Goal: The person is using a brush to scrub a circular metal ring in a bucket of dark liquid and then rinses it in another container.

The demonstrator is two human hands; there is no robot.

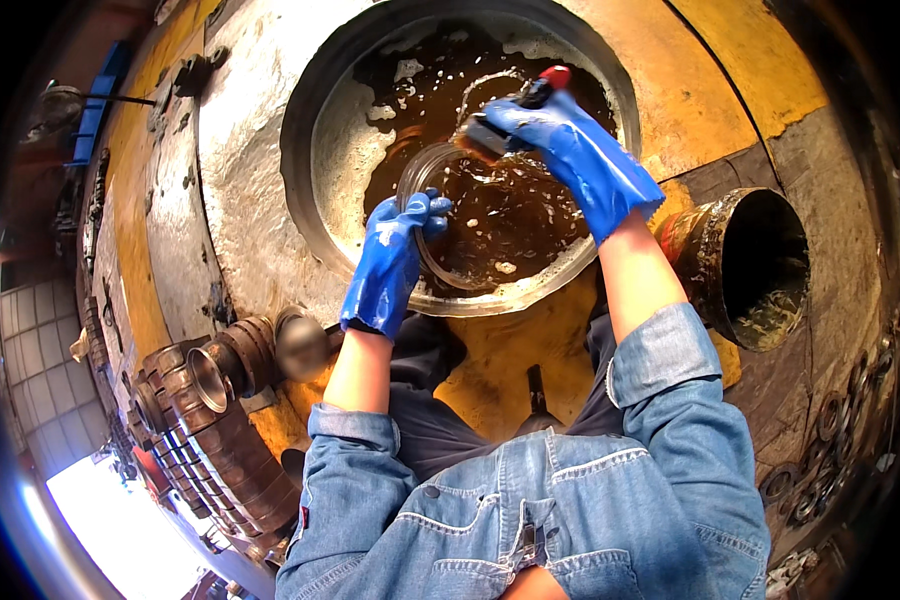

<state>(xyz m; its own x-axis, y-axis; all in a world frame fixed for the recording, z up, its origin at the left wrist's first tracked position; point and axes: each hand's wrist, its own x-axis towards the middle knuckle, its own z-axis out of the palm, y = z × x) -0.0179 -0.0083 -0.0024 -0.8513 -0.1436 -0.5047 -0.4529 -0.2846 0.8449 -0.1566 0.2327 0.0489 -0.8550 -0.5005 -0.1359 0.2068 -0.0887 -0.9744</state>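
My left hand (394,250), in a blue rubber glove, is closed on the near left rim of a shiny metal ring (422,168). The ring is tilted and partly lost in the dark brown, foamy liquid (515,215) of a wide round basin (302,190). In my right hand (582,150), gloved the same way, is a brush (488,138) with a black handle and a red end. Its bristles are at or just above the ring's far edge; blur hides whether they touch.
Right of the basin lies a dirty open metal cylinder (688,248). Stacked brown metal rings (220,450) stand at lower left, near a smaller shiny cup-like part (302,345). Loose rings (830,415) lie at far right. Greasy metal and yellow plates (685,90) surround the basin.
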